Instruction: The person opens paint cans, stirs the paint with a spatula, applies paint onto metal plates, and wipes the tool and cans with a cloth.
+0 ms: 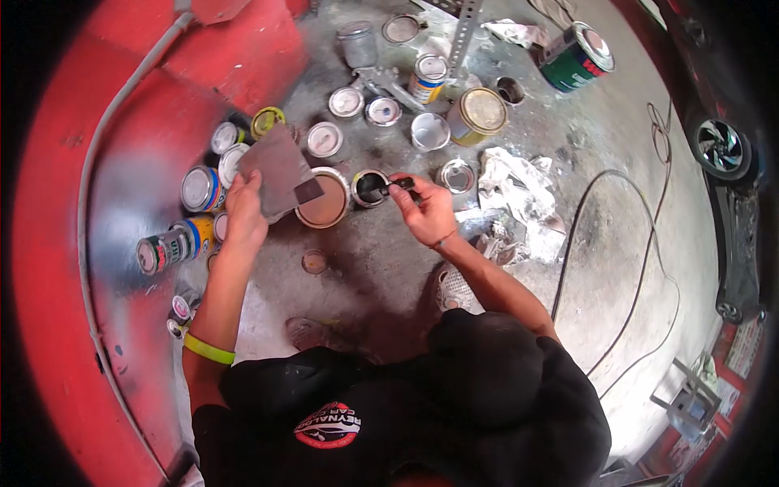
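Observation:
My left hand [247, 204] grips a flat grey-brown board [274, 172] by its lower left edge, and a small dark square patch [308, 191] shows at the board's right corner. Partly under that corner stands an open can of brown material [329, 203]. Just right of it is an open can with dark contents [370, 187]. My right hand [426, 213] pinches a dark-handled tool [404, 185] whose end reaches over the dark can's opening.
Several paint cans [199, 188] stand along the red wall [57, 203] at left. Beyond my hands are a large tan-lidded can [480, 114] and a green can [578, 58]. White crumpled cloth [519, 191] and a looping cable [580, 203] lie at right.

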`<act>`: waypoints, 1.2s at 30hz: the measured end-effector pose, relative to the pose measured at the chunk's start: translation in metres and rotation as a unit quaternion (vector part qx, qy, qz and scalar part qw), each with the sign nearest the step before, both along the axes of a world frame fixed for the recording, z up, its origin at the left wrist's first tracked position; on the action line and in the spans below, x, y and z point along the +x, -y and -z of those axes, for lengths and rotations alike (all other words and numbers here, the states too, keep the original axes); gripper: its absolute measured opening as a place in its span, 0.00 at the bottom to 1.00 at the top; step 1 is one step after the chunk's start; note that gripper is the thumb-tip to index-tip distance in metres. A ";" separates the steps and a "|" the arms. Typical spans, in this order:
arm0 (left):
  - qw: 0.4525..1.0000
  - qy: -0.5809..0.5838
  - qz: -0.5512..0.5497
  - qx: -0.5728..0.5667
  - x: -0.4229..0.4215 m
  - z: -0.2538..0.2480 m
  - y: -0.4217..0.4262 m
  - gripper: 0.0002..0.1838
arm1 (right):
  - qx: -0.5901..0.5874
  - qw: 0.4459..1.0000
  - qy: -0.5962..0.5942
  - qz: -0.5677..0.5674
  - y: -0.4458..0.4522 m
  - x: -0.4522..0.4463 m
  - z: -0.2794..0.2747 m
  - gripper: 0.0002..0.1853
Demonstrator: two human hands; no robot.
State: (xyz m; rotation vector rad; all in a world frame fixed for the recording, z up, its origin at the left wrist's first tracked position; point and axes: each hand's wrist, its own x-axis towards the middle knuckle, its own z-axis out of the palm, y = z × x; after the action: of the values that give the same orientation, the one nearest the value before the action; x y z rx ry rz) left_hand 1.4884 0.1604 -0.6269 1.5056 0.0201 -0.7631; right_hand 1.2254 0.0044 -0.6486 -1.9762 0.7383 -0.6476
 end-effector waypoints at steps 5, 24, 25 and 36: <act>1.000 0.005 0.008 -0.026 0.003 -0.008 -0.003 0.14 | 0.007 0.999 0.014 0.036 -0.001 -0.001 -0.002 0.11; 0.985 -0.045 0.161 -0.034 0.010 -0.017 -0.014 0.26 | -0.019 0.920 -0.174 0.351 0.048 -0.153 0.078 0.17; 0.987 -0.047 0.152 -0.035 0.009 -0.018 -0.013 0.26 | 0.013 0.881 -0.216 0.421 0.058 -0.190 0.089 0.21; 0.971 0.054 0.227 0.044 -0.033 -0.056 0.020 0.33 | 0.137 0.646 -0.553 0.508 0.047 -0.348 0.169 0.55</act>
State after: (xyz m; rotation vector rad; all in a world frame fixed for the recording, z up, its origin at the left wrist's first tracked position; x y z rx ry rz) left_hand 1.4554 0.1407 -0.5707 1.6573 -0.3878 -1.0524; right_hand 0.8770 -0.0426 -0.8177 -1.3219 2.6099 0.2512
